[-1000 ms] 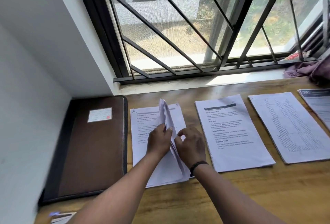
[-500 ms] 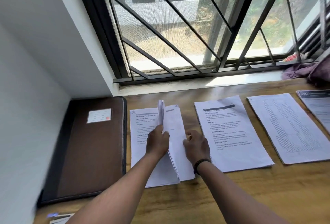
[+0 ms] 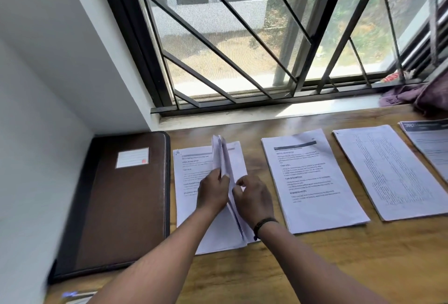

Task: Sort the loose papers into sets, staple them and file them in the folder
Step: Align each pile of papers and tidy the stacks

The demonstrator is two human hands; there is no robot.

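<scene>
Gripping lifted sheets of the leftmost paper set (image 3: 191, 175) near the tabletop's (image 3: 315, 267) back-left corner, the left hand (image 3: 213, 192) holds them upright while the right hand (image 3: 254, 198) pinches neighbouring pages, beside the closed folder (image 3: 116, 206).

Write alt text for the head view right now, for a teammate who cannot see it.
Both hands, left hand and right hand, leaf through upright sheets of the leftmost paper stack on a wooden table below a barred window. A closed brown folder lies left; three more paper stacks right.
</scene>
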